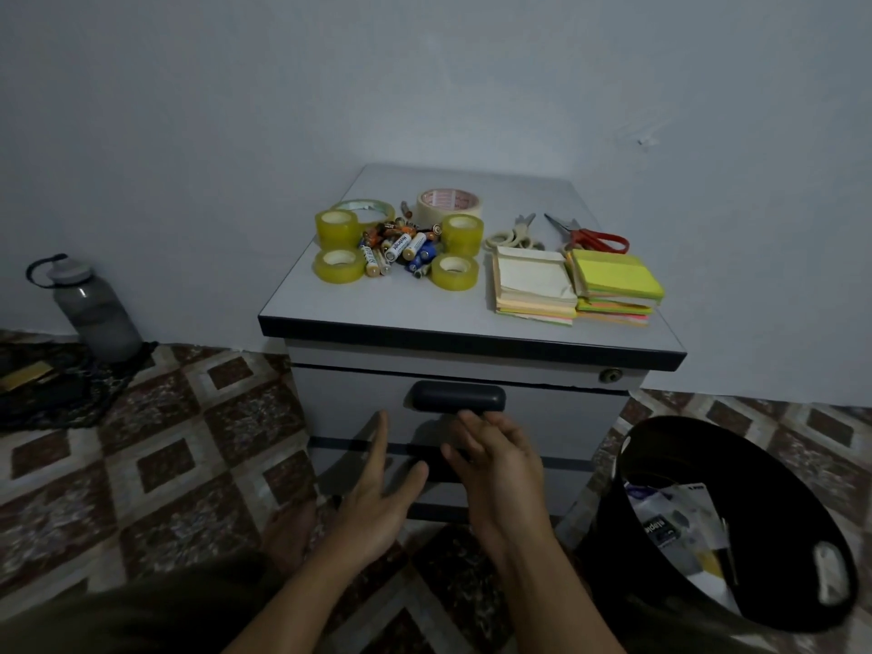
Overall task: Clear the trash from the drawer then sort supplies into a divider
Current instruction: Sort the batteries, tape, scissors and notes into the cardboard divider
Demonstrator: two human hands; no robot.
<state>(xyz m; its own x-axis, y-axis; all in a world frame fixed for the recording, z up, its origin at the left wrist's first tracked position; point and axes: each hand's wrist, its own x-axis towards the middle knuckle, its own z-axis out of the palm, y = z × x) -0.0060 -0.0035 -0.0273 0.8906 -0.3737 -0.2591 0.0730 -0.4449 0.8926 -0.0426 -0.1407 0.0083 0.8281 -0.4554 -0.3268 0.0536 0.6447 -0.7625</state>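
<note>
Here the top drawer [547, 417] sits shut in a small grey cabinet, its front facing the person and its long axis running left to right. Its dark handle [456, 397], a rounded bar, lies along that same line at the middle of the front.

The left hand [377, 493] is spread in front of the drawer, fingers straight and apart, thumb out to the right, holding nothing. Whether its fingertips touch the front I cannot tell. The right hand [495, 469] is also open, its fingers straight and close together, reaching up with the tips just below the handle. It grips nothing.

On the counter [377, 309] that forms the cabinet's top, four yellowish tape rolls [337, 227] ring a pile of batteries [401, 250]. A masking tape roll [448, 205] lies behind the pile. To the right lie pale-handled scissors [512, 236], tips toward the wall, and beside them red-handled scissors [590, 236], tips pointing back and left. In front of both stand two stacks of sticky notes [535, 285], side by side and touching.

A black trash bin [755, 464] stands on the tiled floor [188, 441] just right of the cabinet, with crumpled paper and packaging inside. A grey water bottle [94, 309] stands upright by the wall, well to the left.
</note>
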